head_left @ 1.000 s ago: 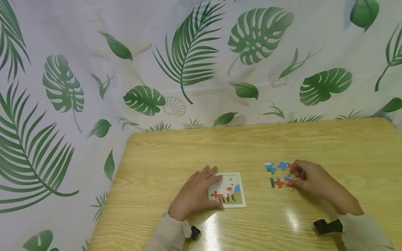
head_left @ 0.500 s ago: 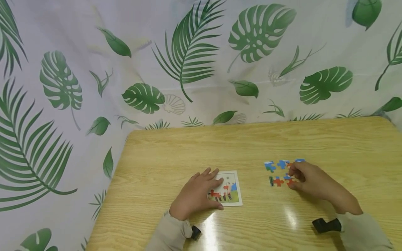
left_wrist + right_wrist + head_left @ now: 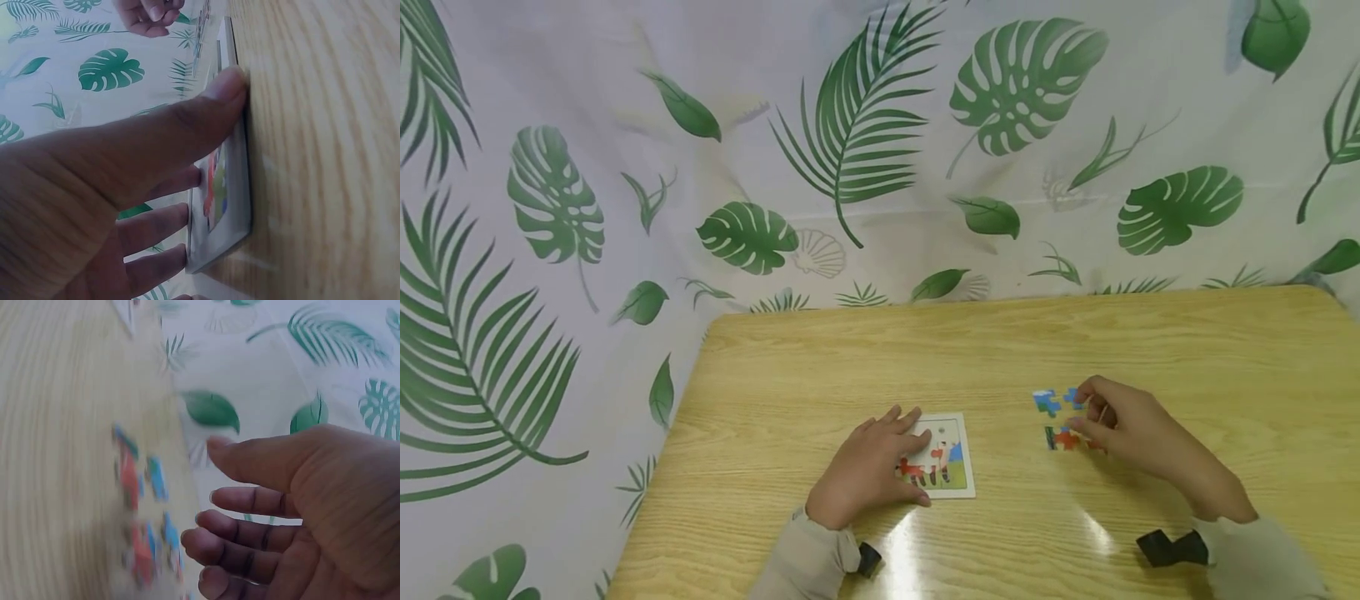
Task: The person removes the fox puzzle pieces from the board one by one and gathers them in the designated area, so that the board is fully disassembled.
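Bench (image 3: 865,358) is stretching back to leaf-print cloth (image 3: 895,229) mid-frame; left hand (image 3: 867,471), spread, is touching puzzle board (image 3: 953,467); right hand (image 3: 1138,425), fingers apart, is hovering near puzzle pieces (image 3: 1064,438).

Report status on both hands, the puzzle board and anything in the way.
Left hand on puzzle board. Right hand at loose pieces, no piece seen in grasp. Only the hands block the view of board and pieces.

The head view looks forward and down over the table (image 3: 820,358), shared by two close, sideways-turned wrist views.
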`<move>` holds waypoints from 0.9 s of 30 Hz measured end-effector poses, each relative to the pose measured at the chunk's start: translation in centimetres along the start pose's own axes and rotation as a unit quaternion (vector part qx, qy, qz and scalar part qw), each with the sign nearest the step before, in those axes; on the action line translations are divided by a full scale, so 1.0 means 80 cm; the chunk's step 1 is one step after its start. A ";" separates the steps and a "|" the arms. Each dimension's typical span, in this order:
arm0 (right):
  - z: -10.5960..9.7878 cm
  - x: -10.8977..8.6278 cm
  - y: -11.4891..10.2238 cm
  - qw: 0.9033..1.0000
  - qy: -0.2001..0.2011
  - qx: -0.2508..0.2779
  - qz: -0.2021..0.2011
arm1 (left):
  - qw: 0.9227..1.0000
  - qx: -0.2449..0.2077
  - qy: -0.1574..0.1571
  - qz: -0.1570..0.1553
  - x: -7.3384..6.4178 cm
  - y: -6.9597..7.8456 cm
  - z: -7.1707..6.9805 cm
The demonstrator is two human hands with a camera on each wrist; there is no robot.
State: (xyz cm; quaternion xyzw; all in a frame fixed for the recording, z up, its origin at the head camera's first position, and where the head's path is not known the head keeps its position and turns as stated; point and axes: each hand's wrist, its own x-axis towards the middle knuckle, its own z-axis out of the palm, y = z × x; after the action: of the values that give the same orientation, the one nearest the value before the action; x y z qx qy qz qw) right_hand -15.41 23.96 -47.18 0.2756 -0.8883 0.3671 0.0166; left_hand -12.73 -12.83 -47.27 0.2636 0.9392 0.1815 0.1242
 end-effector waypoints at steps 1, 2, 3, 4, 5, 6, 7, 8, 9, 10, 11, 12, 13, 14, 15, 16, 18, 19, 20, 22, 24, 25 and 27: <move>0.003 0.004 -0.005 1.000 -0.002 0.006 -0.002 | 1.000 -0.001 0.001 0.001 0.000 0.000 0.000; 0.006 0.008 -0.011 1.000 -0.008 0.015 -0.002 | 1.000 -0.001 0.000 0.001 0.000 0.000 0.000; 0.009 0.013 -0.016 1.000 -0.015 0.021 -0.001 | 1.000 -0.001 0.000 0.002 0.000 0.001 0.000; 0.012 0.016 -0.022 0.999 -0.022 0.029 0.000 | 1.000 -0.002 -0.001 0.002 0.000 0.001 0.000; 0.016 0.020 -0.028 0.999 -0.030 0.036 0.002 | 1.000 -0.003 -0.002 0.003 0.000 0.001 0.001; 0.020 0.023 -0.034 0.998 -0.037 0.045 0.001 | 1.000 -0.003 -0.003 0.004 0.000 0.001 0.001; 0.024 0.027 -0.039 0.998 -0.045 0.054 0.002 | 1.000 -0.003 -0.005 0.004 0.000 0.001 0.001; 0.028 0.030 -0.045 0.997 -0.055 0.061 0.005 | 1.000 -0.002 -0.006 0.004 0.000 0.001 0.001; 0.033 0.033 -0.050 0.996 -0.065 0.066 0.006 | 1.000 -0.002 -0.006 0.003 0.000 0.002 0.001; 0.038 0.036 -0.054 0.995 -0.074 0.069 0.007 | 1.000 -0.001 -0.006 0.003 0.000 0.001 0.001; 0.044 0.039 -0.059 0.994 -0.082 0.070 0.010 | 1.000 0.002 -0.005 0.001 0.000 0.001 0.001; 0.049 0.043 -0.063 0.993 -0.090 0.071 0.011 | 1.000 0.004 -0.005 -0.001 0.000 0.001 0.001; 0.054 0.047 -0.067 0.993 -0.097 0.069 0.011 | 1.000 0.006 -0.005 -0.003 0.000 0.001 0.002; 0.060 0.051 -0.070 0.992 -0.102 0.069 0.008 | 1.000 0.008 -0.005 -0.004 0.000 0.001 0.002; 0.065 0.054 -0.073 0.992 -0.104 0.068 0.006 | 1.000 0.009 -0.005 -0.006 0.000 0.001 0.002; 0.070 0.058 -0.075 0.992 -0.106 0.067 0.002 | 1.000 0.011 -0.005 -0.006 0.001 0.000 0.002; 0.078 0.064 -0.079 0.991 -0.116 0.070 -0.007 | 1.000 0.015 -0.004 -0.004 0.001 0.000 0.002; 0.083 0.067 -0.081 0.990 -0.122 0.070 -0.012 | 1.000 0.015 -0.003 -0.003 0.002 0.000 0.002; 0.087 0.070 -0.082 0.989 -0.129 0.070 -0.016 | 1.000 0.016 -0.003 -0.002 0.002 0.000 0.003; 0.094 0.074 -0.085 0.987 -0.141 0.066 -0.021 | 1.000 0.017 -0.002 0.000 0.002 -0.001 0.003; 0.099 0.077 -0.087 0.986 -0.151 0.062 -0.025 | 1.000 0.019 -0.001 0.001 0.002 -0.002 0.003; 0.101 0.078 -0.088 0.986 -0.153 0.058 -0.026 | 1.000 0.019 -0.001 0.001 0.002 -0.002 0.003; 0.105 0.079 -0.090 0.987 -0.153 0.050 -0.026 | 1.000 0.021 0.000 0.001 0.002 -0.002 0.003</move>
State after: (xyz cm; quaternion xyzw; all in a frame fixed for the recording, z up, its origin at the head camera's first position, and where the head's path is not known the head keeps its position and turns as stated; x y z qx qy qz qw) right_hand -15.71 11.28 -47.21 0.3517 -0.8537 0.3636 -0.1238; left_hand -12.87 -12.80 -47.58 0.2668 0.9427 0.1619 0.1182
